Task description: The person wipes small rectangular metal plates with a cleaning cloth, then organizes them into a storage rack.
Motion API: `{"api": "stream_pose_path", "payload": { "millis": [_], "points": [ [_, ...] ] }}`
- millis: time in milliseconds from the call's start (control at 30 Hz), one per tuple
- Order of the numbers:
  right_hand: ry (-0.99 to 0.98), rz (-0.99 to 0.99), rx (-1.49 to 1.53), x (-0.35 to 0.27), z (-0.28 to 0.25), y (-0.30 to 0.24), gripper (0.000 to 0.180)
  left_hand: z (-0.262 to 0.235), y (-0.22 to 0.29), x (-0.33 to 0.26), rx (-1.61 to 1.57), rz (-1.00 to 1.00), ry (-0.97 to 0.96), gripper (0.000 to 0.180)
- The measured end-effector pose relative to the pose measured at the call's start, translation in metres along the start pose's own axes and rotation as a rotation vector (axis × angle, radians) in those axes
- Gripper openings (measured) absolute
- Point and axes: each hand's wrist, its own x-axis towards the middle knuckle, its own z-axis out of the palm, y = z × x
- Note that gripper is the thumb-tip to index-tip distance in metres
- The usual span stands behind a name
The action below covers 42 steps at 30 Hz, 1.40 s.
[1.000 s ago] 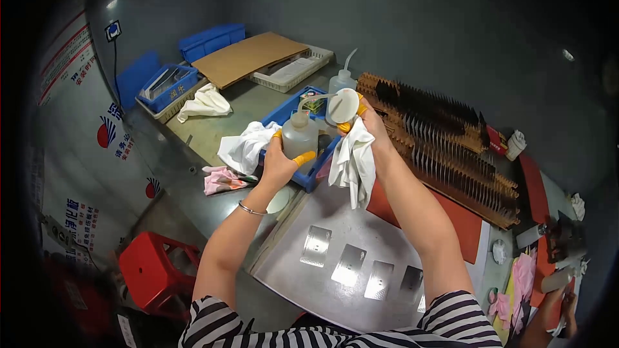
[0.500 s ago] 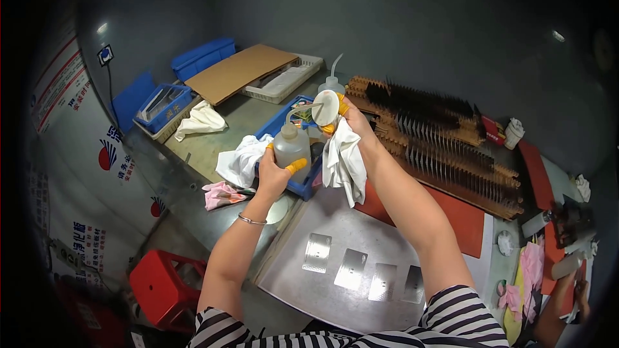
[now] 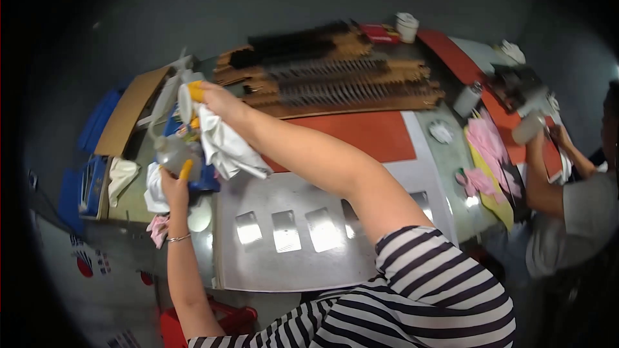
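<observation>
Free strip on front-left of grey board (image 3: 261,273), this side of thin metal plates (image 3: 286,232); right forearm (image 3: 306,152) slants over board and red mat (image 3: 382,134), blocking straight drops; right hand (image 3: 211,95), white disc (image 3: 186,104), hanging white cloth (image 3: 227,146) plug back-left; squeeze bottle (image 3: 174,153) in left hand (image 3: 174,187), blue bin (image 3: 207,180) crowd left; slotted racks (image 3: 351,93) bar back; pink cloth (image 3: 485,137), grey bottle (image 3: 467,99) obstruct right.

The left hand (image 3: 175,185) grips a translucent wash bottle (image 3: 171,153); the right hand (image 3: 209,95) holds a round white pad (image 3: 186,104) and white cloth (image 3: 225,145).
</observation>
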Motion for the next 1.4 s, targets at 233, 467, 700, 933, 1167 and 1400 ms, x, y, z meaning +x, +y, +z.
{"api": "stream_pose_path", "payload": {
  "millis": [233,467,700,933,1167,1400],
  "points": [
    [0.404,0.036,-0.321,-0.272,-0.024,-0.116,0.021,0.071,0.126,-0.068,0.054,0.556,0.003,0.057],
    [1.16,0.003,-0.87,-0.547,-0.058,-0.178,0.017,0.262,0.285,-0.204,-0.237,0.846,-1.135,0.055],
    [1.523,0.513,-1.919,-0.571,-0.118,-0.217,0.037,0.456,0.343,-0.299,-0.166,1.034,-1.317,0.032],
    [1.194,0.582,-2.085,-0.588,-0.147,-0.229,0.021,0.487,0.344,-0.318,-0.467,0.983,-1.205,0.024],
    [0.937,0.592,-2.104,-0.607,-0.104,-0.208,0.023,0.494,0.336,-0.322,-0.379,0.883,-1.306,0.024],
    [0.845,0.337,-1.625,-0.559,-0.042,-0.197,0.023,0.41,0.343,-0.245,-0.314,0.798,-1.154,0.043]
  ]
}}
